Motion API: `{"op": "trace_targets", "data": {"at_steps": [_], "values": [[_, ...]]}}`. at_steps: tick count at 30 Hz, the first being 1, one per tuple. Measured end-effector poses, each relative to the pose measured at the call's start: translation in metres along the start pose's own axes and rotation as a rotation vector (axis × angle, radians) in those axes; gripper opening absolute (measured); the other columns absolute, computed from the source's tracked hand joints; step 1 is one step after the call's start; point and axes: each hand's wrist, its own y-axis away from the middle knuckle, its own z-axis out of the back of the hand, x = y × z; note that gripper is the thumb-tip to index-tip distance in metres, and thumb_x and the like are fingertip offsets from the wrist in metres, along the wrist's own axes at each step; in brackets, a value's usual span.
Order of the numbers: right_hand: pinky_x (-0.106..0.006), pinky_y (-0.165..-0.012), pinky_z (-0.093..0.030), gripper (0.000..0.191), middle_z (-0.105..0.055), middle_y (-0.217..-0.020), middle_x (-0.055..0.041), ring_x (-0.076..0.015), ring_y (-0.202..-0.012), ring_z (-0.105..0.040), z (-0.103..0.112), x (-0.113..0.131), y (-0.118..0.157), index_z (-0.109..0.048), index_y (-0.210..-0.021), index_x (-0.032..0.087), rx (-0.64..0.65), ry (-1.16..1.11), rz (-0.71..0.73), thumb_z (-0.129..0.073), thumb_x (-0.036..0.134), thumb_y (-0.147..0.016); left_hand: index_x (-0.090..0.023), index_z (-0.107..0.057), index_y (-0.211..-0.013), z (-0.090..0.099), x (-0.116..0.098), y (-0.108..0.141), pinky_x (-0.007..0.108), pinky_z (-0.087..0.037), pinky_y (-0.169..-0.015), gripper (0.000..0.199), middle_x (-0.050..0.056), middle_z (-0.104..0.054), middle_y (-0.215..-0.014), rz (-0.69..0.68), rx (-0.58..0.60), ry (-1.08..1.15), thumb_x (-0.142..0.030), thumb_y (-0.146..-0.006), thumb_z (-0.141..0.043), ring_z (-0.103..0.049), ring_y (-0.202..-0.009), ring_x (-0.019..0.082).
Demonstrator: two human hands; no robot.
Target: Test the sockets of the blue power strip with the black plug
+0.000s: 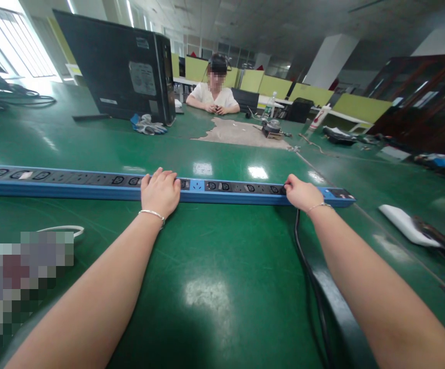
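A long blue power strip with a black face and many sockets lies across the green table. My left hand is over its middle, fingers bent across the top and holding it. Near the strip's right end, my right hand is closed on a black plug at a socket; the fingers mostly hide the plug, so how deep it sits I cannot tell. From under this hand a black cable runs down toward the table's near side.
Across the green table a person sits with both hands together. A black computer case stands back left, with gloves beside it. A bottle and white tube stand farther right. A white-and-black object lies right.
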Motion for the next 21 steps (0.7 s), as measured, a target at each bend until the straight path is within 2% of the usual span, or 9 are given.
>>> {"op": "trace_targets", "data": {"at_steps": [3,5,8,11,18,21], "values": [[-0.035,-0.069,-0.043,0.032,-0.066,-0.089,-0.0126,-0.0280,-0.082,-0.063,-0.006,0.003,0.004,-0.053,-0.109,0.021,-0.013,-0.059,-0.049,-0.032,0.034,-0.089,-0.023,-0.049,-0.128,0.002,-0.009,0.002,0.040,-0.022,-0.106,0.048,0.004,-0.051,-0.136,-0.177,0.114,-0.020,-0.045,-0.091,-0.028,-0.036,-0.131,0.022],[-0.035,-0.071,-0.043,0.032,-0.066,-0.090,-0.0125,-0.0269,-0.085,-0.063,-0.012,0.007,0.007,-0.050,-0.113,0.020,-0.050,-0.139,-0.104,-0.032,0.034,-0.090,-0.023,-0.047,-0.130,0.002,-0.014,0.003,0.041,-0.024,-0.104,0.053,0.005,-0.050,-0.137,-0.220,0.162,-0.047,-0.051,-0.090,-0.027,-0.039,-0.129,0.023],[-0.034,-0.075,-0.045,0.036,-0.065,-0.097,-0.0166,-0.0266,-0.091,-0.062,-0.017,0.012,0.010,-0.044,-0.118,0.013,-0.132,-0.257,-0.245,-0.035,0.035,-0.090,-0.024,-0.048,-0.129,0.003,-0.016,0.004,0.041,-0.026,-0.103,0.055,0.006,-0.051,-0.135,-0.215,0.167,-0.073,-0.054,-0.089,-0.026,-0.041,-0.127,0.023],[-0.036,-0.079,-0.045,0.040,-0.063,-0.102,-0.0220,-0.0287,-0.096,-0.061,-0.016,0.016,0.011,-0.044,-0.116,0.007,-0.142,-0.270,-0.344,-0.038,0.037,-0.090,-0.024,-0.048,-0.129,0.003,-0.016,0.004,0.040,-0.027,-0.103,0.054,0.006,-0.052,-0.134,-0.227,0.154,-0.083,-0.054,-0.090,-0.026,-0.043,-0.125,0.022],[-0.038,-0.080,-0.044,0.038,-0.063,-0.099,-0.0214,-0.0305,-0.096,-0.061,-0.014,0.018,0.019,-0.046,-0.112,0.008,-0.113,-0.242,-0.292,-0.036,0.038,-0.091,-0.023,-0.049,-0.128,0.003,-0.015,0.004,0.041,-0.028,-0.101,0.054,0.006,-0.053,-0.133,-0.229,0.142,-0.096,-0.054,-0.089,-0.028,-0.044,-0.124,0.023],[-0.037,-0.077,-0.044,0.036,-0.063,-0.095,-0.0200,-0.0294,-0.091,-0.062,-0.004,0.013,0.022,-0.046,-0.111,0.009,-0.244,-0.294,-0.320,-0.034,0.037,-0.091,-0.024,-0.048,-0.129,0.002,-0.016,0.004,0.041,-0.027,-0.102,0.054,0.006,-0.053,-0.133,-0.222,0.156,-0.092,-0.055,-0.089,-0.028,-0.044,-0.124,0.023]]}}
